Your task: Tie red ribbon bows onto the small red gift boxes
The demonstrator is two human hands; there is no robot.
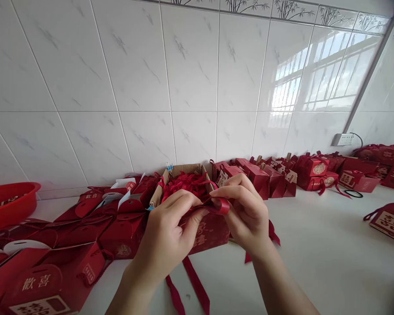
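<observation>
Both hands meet above a red box (213, 234) with gold-toned characters on its front. My left hand (174, 232) pinches a dark red ribbon (223, 205) near the box top. On the other side of it, my right hand (244, 212) has thumb and fingers closed on the same ribbon, which loops between the hands. Ribbon tails (197, 284) hang below the box onto the white table, and another end shows right of my right wrist. Behind the hands, a cardboard box (157, 192) holds a pile of red ribbons (185, 183). The hands partly cover the box top.
Red gift boxes (52, 275) crowd the left side, beside a red plastic basin (26, 197). More finished-looking boxes (256, 173) line the tiled wall to the right. One box (390, 221) lies at the far right of the white table (315, 262); a black ring (353, 193) lies behind it.
</observation>
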